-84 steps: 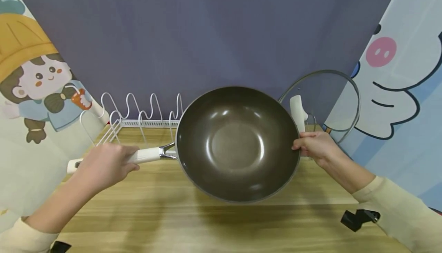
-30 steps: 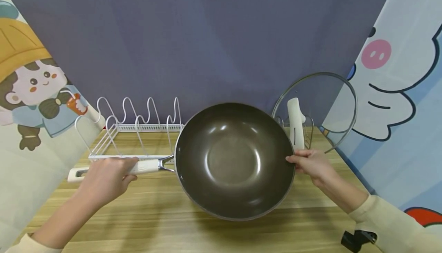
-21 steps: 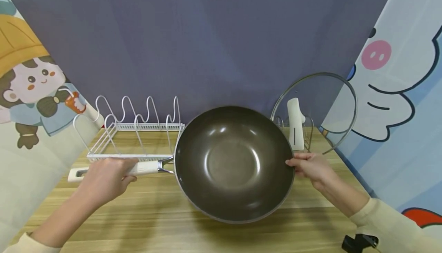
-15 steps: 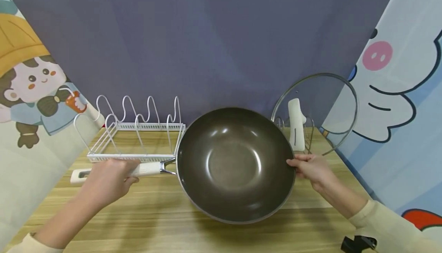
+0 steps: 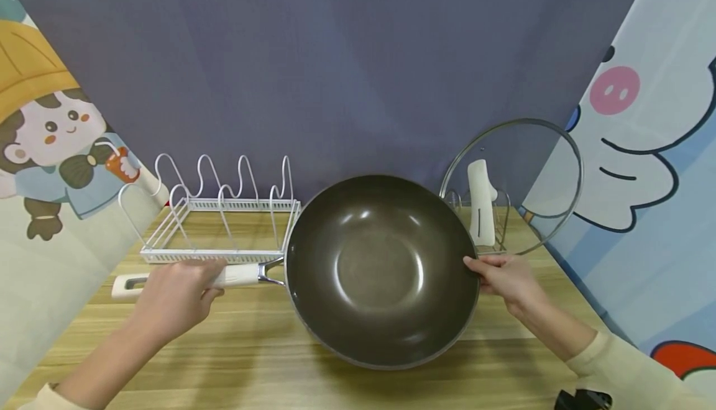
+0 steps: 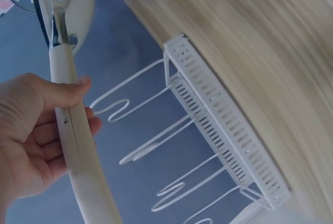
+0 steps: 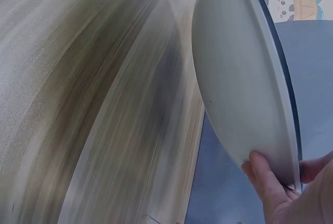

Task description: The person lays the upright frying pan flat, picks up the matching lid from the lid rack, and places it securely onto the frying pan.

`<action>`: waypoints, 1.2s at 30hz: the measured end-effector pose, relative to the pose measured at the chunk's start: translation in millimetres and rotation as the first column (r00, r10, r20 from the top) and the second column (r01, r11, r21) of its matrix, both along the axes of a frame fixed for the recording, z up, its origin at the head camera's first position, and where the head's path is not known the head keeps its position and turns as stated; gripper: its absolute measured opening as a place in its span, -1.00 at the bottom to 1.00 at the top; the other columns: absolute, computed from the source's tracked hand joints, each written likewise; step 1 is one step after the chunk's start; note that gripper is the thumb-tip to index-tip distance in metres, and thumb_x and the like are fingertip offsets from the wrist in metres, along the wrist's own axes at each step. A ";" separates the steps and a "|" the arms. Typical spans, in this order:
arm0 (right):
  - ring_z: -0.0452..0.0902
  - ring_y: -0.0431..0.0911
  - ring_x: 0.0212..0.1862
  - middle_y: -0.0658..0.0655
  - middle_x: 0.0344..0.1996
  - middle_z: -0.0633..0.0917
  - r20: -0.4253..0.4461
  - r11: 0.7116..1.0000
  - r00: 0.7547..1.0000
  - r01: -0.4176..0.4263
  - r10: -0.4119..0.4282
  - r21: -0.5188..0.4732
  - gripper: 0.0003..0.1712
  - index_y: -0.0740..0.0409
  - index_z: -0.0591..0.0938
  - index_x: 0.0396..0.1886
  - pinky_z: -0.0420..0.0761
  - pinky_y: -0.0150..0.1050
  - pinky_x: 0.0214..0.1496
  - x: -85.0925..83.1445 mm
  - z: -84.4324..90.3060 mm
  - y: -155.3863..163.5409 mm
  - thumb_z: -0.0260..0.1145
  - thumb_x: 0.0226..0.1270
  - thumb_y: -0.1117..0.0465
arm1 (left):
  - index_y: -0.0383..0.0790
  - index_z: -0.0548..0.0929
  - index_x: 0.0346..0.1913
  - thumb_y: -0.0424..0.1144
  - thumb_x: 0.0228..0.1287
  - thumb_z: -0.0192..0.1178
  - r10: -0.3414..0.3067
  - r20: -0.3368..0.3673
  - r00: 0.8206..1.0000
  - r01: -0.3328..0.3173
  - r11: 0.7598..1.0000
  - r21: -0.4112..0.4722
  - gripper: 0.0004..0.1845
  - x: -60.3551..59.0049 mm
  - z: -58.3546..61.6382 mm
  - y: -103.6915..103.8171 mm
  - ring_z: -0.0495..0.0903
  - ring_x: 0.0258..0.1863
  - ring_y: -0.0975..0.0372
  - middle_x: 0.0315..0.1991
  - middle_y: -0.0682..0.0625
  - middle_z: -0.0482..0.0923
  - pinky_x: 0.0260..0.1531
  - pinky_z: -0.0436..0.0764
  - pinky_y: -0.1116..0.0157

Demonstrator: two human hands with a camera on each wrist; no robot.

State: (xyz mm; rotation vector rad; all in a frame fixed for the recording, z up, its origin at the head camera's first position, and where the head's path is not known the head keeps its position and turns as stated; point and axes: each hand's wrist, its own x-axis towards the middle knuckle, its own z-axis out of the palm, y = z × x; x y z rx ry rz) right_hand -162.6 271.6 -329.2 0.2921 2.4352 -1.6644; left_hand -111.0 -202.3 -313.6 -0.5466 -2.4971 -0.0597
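Dark wok (image 5: 383, 270) held above the wooden bench's (image 5: 252, 354) middle, left hand (image 5: 176, 292) curled round its white handle (image 5: 237, 275), right hand (image 5: 506, 276) pinching the opposite rim, white wire rack (image 5: 218, 223) at back-left edge, glass lid (image 5: 514, 180) upright at back-right corner.

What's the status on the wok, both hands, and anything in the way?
Left hand grips the wok's white handle. Right hand pinches the far rim. Wok tilted, held above the table. White rack behind left, glass lid behind right.
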 end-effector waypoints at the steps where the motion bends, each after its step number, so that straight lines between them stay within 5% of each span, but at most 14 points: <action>1: 0.68 -0.33 -0.44 0.60 0.24 0.37 -0.001 1.000 1.000 -0.007 0.007 0.003 -0.30 0.61 0.31 0.26 0.72 -0.38 -0.24 -0.1 0.9 0.5 0.24 0.36 0.15 | -0.01 0.35 -0.63 -0.38 -0.41 0.50 0.000 -0.006 1.000 0.000 1.000 -0.001 -0.55 0.2 -0.3 -0.5 0.24 -0.73 0.34 -0.73 0.16 0.43 -0.82 0.22 0.30; 8: 0.70 -0.26 -0.41 0.55 0.11 0.51 0.025 0.998 0.998 -0.053 0.053 0.020 -0.28 0.64 0.29 0.26 0.73 -0.36 -0.22 -1.4 5.8 2.2 0.29 0.30 0.19 | -0.09 0.53 -0.52 -0.37 -0.39 0.48 -0.011 -0.050 0.999 0.012 1.000 0.008 -0.68 3.1 -2.4 -2.9 0.49 -0.71 0.19 -0.61 0.04 0.63 -0.80 0.35 0.23; 14: 0.69 -0.30 -0.42 0.00 -0.37 0.76 0.041 0.998 0.997 -0.061 0.061 -0.005 -0.29 0.61 0.35 0.24 0.72 -0.38 -0.29 -4.1 5.5 0.5 0.24 0.36 0.09 | -0.05 0.42 -0.60 -0.37 -0.41 0.47 -0.023 -0.092 0.995 0.023 1.000 -0.002 -0.62 5.0 -2.9 -5.0 0.46 -0.71 0.20 -0.60 0.06 0.63 -0.81 0.32 0.25; 19: 0.69 -0.30 -0.39 0.10 -0.34 0.80 0.050 0.999 0.997 -0.051 0.051 -0.017 -0.32 0.59 0.36 0.24 0.72 -0.38 -0.28 -3.4 2.7 -0.7 0.23 0.38 0.09 | -0.03 0.39 -0.62 -0.38 -0.39 0.47 -0.029 -0.088 0.996 0.029 1.000 -0.006 -0.60 5.0 -1.8 -4.8 0.41 -0.70 0.25 -0.62 0.09 0.59 -0.80 0.32 0.27; 25: 0.67 -0.31 -0.42 -0.08 -0.42 0.74 0.061 0.997 0.996 -0.061 0.064 -0.046 -0.33 0.62 0.28 0.28 0.71 -0.41 -0.30 -2.7 -1.4 3.3 0.22 0.34 0.24 | -0.03 0.37 -0.62 -0.36 -0.39 0.47 -0.028 -0.082 0.996 0.028 1.000 -0.006 -0.59 6.8 -4.1 -3.1 0.50 -0.66 0.21 -0.59 0.09 0.61 -0.77 0.39 0.22; 32: 0.67 -0.29 -0.46 -0.11 -0.48 0.70 0.112 0.994 0.990 -0.081 0.088 -0.068 -0.21 0.67 0.11 0.34 0.71 -0.41 -0.32 2.6 0.2 15.0 0.26 0.29 0.32 | 0.00 0.33 -0.63 -0.36 -0.39 0.48 -0.021 -0.050 0.999 0.020 1.000 -0.012 -0.55 5.9 -8.2 2.9 0.37 -0.68 0.31 -0.67 0.17 0.46 -0.78 0.32 0.28; 36: 0.66 -0.27 -0.48 -0.09 -0.48 0.69 0.122 0.992 0.988 -0.082 0.093 -0.093 -0.18 0.67 0.12 0.33 0.71 -0.40 -0.33 2.2 -0.5 14.2 0.30 0.23 0.34 | -0.01 0.36 -0.62 -0.38 -0.40 0.48 -0.007 -0.042 0.999 0.008 1.000 0.003 -0.56 6.8 -8.7 1.7 0.47 -0.64 0.25 -0.62 0.14 0.54 -0.76 0.37 0.26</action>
